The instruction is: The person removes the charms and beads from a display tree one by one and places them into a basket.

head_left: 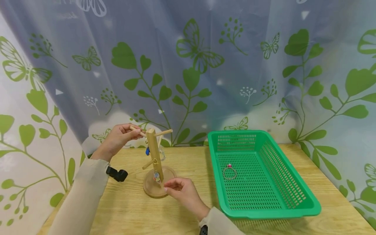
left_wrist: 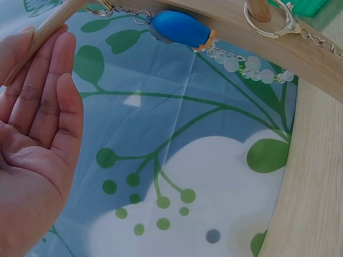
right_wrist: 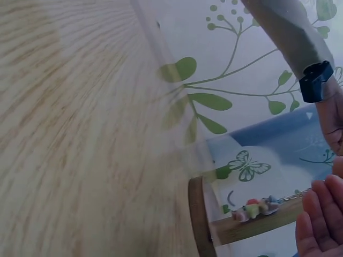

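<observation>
A wooden peg stand [head_left: 154,150] with a round base stands on the table. My left hand [head_left: 121,137] pinches its upper left peg [left_wrist: 48,37] between thumb and fingers. From near that peg hangs a keychain with a blue charm [left_wrist: 181,29]. A keychain with a small multicoloured figure charm [right_wrist: 254,209] hangs from the lower peg [head_left: 148,164]. Behind the post hangs a strand of clear beads [left_wrist: 252,68]. My right hand [head_left: 185,194] is beside the lower post, its fingertips close to the figure charm; whether they touch anything I cannot tell.
To the right stands a green perforated basket [head_left: 266,212] with a beaded bracelet [head_left: 229,173] with a pink bead inside. A curtain [head_left: 164,107] with leaves and butterflies hangs right behind the wooden table [head_left: 126,209].
</observation>
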`<state>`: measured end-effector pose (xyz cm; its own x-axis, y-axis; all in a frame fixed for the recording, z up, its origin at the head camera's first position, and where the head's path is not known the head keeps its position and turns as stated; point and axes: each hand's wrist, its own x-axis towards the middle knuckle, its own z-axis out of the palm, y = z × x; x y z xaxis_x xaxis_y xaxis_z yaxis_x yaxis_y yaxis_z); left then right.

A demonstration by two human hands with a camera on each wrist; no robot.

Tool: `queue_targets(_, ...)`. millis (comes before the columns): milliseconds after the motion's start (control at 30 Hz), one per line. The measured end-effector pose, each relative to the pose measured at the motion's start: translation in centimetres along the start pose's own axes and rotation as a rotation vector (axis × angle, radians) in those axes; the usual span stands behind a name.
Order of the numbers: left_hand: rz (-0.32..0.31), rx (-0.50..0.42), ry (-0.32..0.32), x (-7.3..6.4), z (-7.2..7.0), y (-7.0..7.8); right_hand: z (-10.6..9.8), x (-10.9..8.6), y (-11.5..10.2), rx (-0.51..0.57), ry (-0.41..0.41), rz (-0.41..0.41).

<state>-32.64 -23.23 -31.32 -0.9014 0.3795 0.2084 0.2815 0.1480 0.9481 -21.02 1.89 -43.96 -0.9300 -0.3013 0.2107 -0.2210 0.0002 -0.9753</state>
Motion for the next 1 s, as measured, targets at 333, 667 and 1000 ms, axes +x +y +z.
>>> queue_targets(333, 0.027, -0.012, -0.015, 0.1, -0.1, -0.3, 0.9, 0.8, 1.8, 0.002, 0.051, -0.001)
queue_targets(667, 0.037, -0.003, -0.005, 0.2, 0.0, -0.3, 2.0, 2.0, 3.2, 0.074, 0.161, 0.021)
queue_targets(1000, 0.057, -0.030, -0.016, 0.1, 0.0, -0.3, 3.0, 2.8, 4.4, 0.139, 0.220, 0.060)
